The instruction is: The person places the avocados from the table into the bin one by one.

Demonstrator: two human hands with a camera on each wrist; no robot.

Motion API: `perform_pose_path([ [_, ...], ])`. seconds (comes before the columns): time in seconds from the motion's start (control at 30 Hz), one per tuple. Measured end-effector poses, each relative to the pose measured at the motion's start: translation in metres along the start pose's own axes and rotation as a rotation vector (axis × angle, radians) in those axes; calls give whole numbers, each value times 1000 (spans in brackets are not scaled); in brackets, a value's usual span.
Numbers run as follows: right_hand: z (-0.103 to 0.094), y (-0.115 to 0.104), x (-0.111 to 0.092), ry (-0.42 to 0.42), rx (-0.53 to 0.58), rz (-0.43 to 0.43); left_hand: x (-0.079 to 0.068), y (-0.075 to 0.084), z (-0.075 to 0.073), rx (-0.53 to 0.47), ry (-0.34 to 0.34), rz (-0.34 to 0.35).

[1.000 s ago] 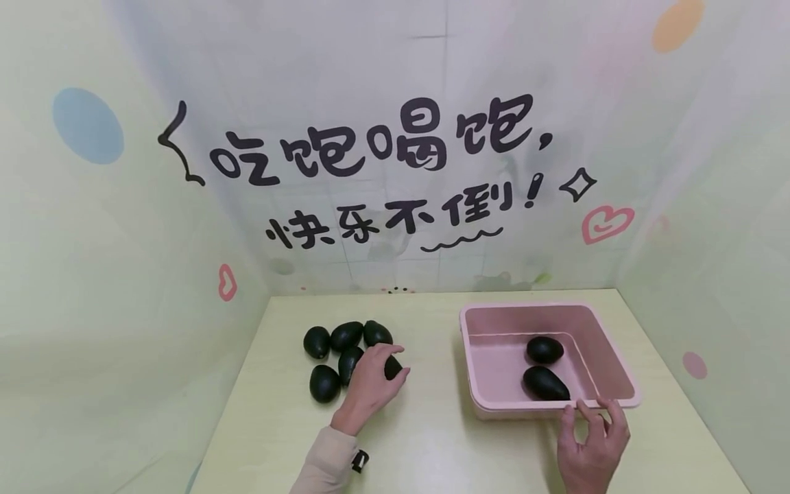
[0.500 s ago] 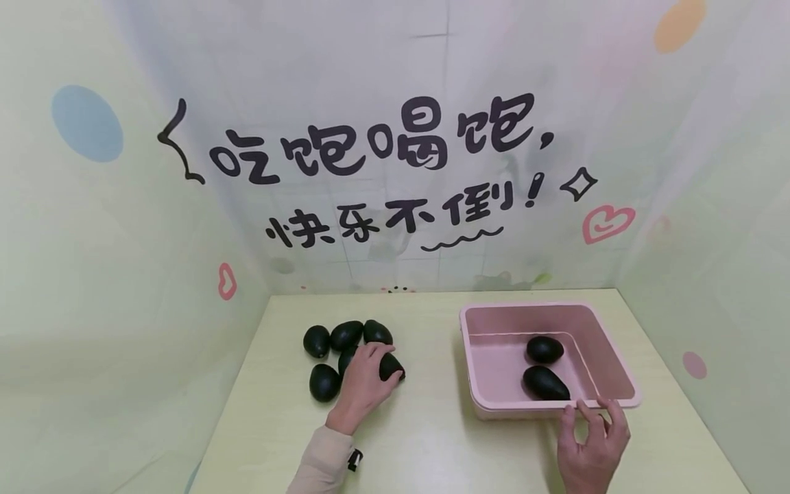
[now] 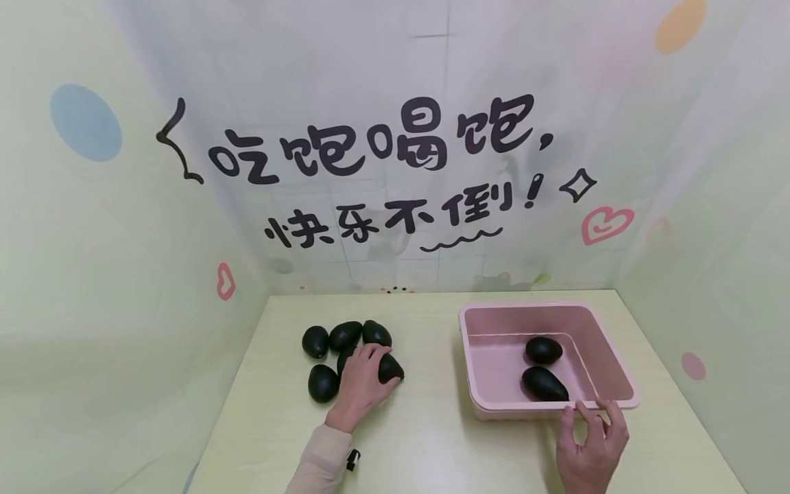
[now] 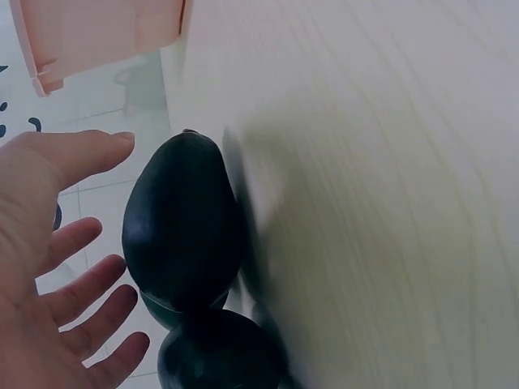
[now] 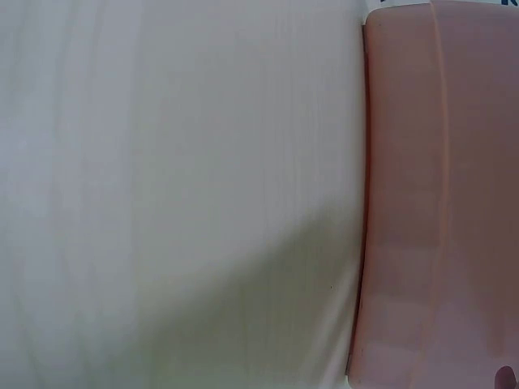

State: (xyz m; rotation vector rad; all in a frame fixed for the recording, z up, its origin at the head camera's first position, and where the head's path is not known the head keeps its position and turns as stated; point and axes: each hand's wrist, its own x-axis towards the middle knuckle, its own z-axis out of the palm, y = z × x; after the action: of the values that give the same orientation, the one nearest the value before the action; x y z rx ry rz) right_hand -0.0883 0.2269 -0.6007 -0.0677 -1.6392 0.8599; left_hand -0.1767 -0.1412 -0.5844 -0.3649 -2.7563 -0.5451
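Backdrop (image 3: 481,41): pale, thin, cloth-like, softly creased; at far left a flat blue oval (image 3: 86,123), then a small pink heart (image 3: 225,282).
Bench (image 3: 432,446): flat, pale yellow, with fine wood-like streaks that show up close in the left wrist view.
Avocados (image 3: 316,342): five in a close cluster on the bench at left, dark green-black, smooth and faintly shiny, rounded to egg-shaped; one is partly hidden by the left hand.
Sleeve (image 3: 317,460): beige cloth, lightly wrinkled, a small black piece (image 3: 352,460) beside its cuff.
Left hand (image 3: 363,381): arched, thumb and fingers spread apart about the front avocado; the left wrist view shows a gap at the thumb, and whether the fingertips touch I cannot tell.
Front avocado (image 3: 390,368): rightmost on the bench, pear-shaped, narrowing to a tiny stem nub, its skin glossy.
Lettering (image 3: 409,204): thick, rounded black strokes on the backdrop.
Box (image 3: 512,405): pink, plastic-looking, rectangular with rounded corners and a broad smooth rim; two more dark avocados lie inside, one rounder, one tapered.
Right hand (image 3: 592,442): fingers bent, pinching the box's near rim, thumb at the outer side.
Pink oval (image 3: 694,366): flat print on the right side.
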Motion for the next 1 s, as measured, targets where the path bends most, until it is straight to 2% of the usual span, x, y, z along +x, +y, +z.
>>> perform_pose_path([
  [0.37, -1, 0, 0, -5, -2, -3, -1, -4, 8, 23, -38, -8],
  [0.73, -2, 7, -4, -15, -12, 10, 2, -4, 11, 158, -56, 7],
  [1.0, -1, 1, 0, -12, -7, -3, 3, -4, 11, 172, -63, 4],
])
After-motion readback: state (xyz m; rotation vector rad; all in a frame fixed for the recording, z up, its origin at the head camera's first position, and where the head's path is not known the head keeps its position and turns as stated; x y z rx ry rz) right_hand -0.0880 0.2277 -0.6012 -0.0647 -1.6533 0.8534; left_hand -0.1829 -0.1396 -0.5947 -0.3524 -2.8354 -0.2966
